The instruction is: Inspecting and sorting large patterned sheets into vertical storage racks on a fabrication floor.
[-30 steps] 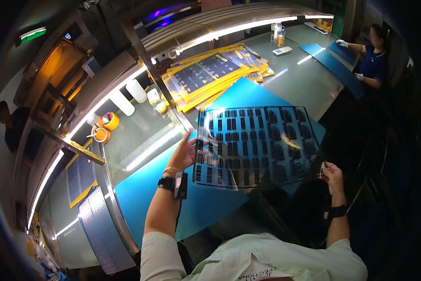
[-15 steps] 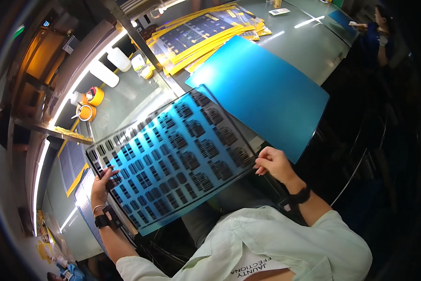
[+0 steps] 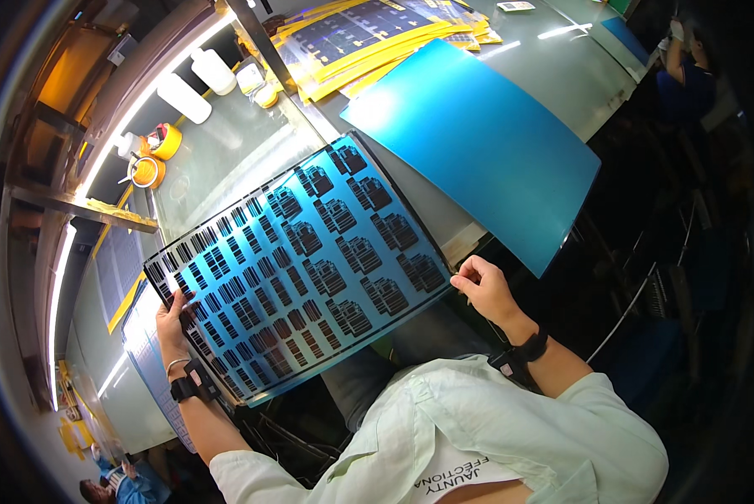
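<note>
A clear film sheet [image 3: 297, 239] with a black printed pattern lies tilted in front of me over a blue sheet [image 3: 255, 401], which shows through it and along its near edge. My left hand [image 3: 174, 326] grips the left edge, thumb on top and fingers mostly hidden below. At the right edge, the fingers of my right hand [image 3: 488, 294] are pinched together on the film's near right corner. Farther right, another blue sheet [image 3: 478, 143] rests flat on the bench, its right end reaching past the bench edge.
A stack of yellow-edged films [image 3: 352, 50] lies at the back. White bottles [image 3: 184, 98] and orange tape rolls [image 3: 148, 172] stand at the back left under a light strip [image 3: 154, 97]. Two other people [image 3: 686, 80] are at far right and lower left.
The film has settled lower over the blue sheet under it, so blue now shows through nearly all of it. Both hands have shifted slightly left with it.
</note>
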Motion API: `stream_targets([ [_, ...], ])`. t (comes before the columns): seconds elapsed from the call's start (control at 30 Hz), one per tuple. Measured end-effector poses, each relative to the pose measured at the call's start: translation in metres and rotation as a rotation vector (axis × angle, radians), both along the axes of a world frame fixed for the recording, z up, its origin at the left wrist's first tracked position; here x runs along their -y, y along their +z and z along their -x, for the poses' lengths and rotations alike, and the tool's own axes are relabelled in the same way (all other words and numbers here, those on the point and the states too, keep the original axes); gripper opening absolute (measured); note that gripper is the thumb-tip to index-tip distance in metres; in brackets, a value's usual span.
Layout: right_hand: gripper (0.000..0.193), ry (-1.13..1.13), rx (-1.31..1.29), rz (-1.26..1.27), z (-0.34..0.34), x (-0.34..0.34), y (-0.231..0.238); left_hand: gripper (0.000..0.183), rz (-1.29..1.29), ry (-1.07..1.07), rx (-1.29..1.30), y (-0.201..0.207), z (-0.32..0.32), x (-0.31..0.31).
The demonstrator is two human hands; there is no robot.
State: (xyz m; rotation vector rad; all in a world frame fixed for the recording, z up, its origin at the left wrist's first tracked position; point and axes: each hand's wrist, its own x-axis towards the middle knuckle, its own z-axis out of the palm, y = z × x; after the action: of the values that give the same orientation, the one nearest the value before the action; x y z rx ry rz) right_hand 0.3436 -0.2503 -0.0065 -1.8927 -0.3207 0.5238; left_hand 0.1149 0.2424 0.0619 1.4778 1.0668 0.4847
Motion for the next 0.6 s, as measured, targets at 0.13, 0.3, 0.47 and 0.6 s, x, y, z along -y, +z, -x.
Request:
stream_targets([
  [0.13, 0.015, -0.042, -0.158, -0.089, 0.0, 0.0, -0.003, 0.019, 0.053, -0.006, 0.018, -0.009, 0.005, -0.001],
  [0.3, 0.016, 0.006, -0.133, -0.073, -0.011, -0.001, 0.0, 0.02, 0.081, 0.013, -0.019, -0.015, 0.012, -0.001],
  [0.47, 0.016, 0.038, -0.178, -0.103, -0.017, -0.01, 0.0, 0.024, 0.164, 0.014, -0.047, -0.021, 0.028, -0.007],
  [0.6, 0.015, 0.062, -0.12, -0.077, -0.019, -0.006, -0.001, 0.032, 0.184, 0.065, -0.14, -0.026, 0.01, -0.006],
])
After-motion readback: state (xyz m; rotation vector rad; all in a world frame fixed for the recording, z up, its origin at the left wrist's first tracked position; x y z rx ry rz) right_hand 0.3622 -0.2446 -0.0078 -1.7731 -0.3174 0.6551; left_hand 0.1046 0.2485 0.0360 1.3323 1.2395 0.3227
